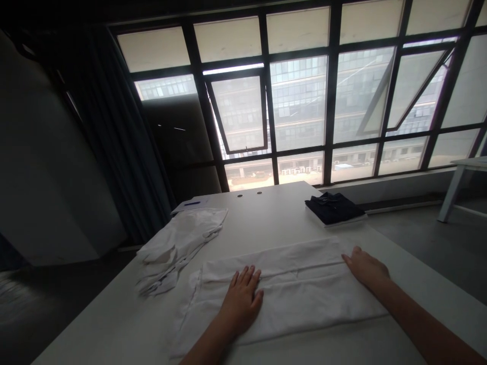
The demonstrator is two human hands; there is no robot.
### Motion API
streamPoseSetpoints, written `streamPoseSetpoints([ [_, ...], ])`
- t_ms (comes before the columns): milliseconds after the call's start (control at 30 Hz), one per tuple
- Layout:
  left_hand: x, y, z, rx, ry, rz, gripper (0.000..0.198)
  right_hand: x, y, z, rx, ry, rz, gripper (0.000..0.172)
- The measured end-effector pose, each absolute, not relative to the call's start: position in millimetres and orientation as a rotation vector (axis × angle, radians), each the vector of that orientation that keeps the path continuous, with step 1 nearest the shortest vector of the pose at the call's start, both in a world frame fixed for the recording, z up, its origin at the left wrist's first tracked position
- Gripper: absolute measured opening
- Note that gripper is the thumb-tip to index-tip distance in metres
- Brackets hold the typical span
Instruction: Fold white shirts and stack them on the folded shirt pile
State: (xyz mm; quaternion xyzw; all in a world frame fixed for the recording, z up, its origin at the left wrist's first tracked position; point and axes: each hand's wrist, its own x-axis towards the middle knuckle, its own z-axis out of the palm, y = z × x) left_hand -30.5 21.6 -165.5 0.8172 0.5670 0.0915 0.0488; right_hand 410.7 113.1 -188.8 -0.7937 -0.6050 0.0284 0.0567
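Observation:
A white garment (304, 296), folded into a long flat shape, lies across the near part of the table, with a seam or fold line along its length. My left hand (243, 299) rests flat on its left half, fingers stretched out and slightly apart. At the garment's right end is my right hand (367, 268), its fingers curled at the edge and its thumb over the cloth. Those fingertips are partly hidden. Whether the garment is a shirt or trousers I cannot tell.
A loose, crumpled white garment (182, 238) lies at the table's left side. Behind it are a paper and a blue pen (192, 203). A folded dark garment (335, 208) sits on something white near the right edge. The white table (266, 215) reaches toward the windows.

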Motion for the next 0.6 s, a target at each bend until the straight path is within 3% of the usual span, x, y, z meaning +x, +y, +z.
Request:
streamPoseSetpoints([
  [167, -30.6, 21.3, -164.3, 2.481, 1.727, 0.266, 0.059, 410.4, 111.7, -188.6, -2.359, -1.904, -0.052, 0.048],
  [467, -29.9, 19.3, -160.2, 2.482, 1.73, 0.255, 0.059, 433.1, 119.9, -194.8, -2.298, -1.855, 0.249, 0.05],
  [600, -30.1, 17.6, -155.7, 2.505, 1.716, 0.233, 0.059, 437.1, 124.3, -198.1, -2.128, -1.926, 0.246, 0.04],
])
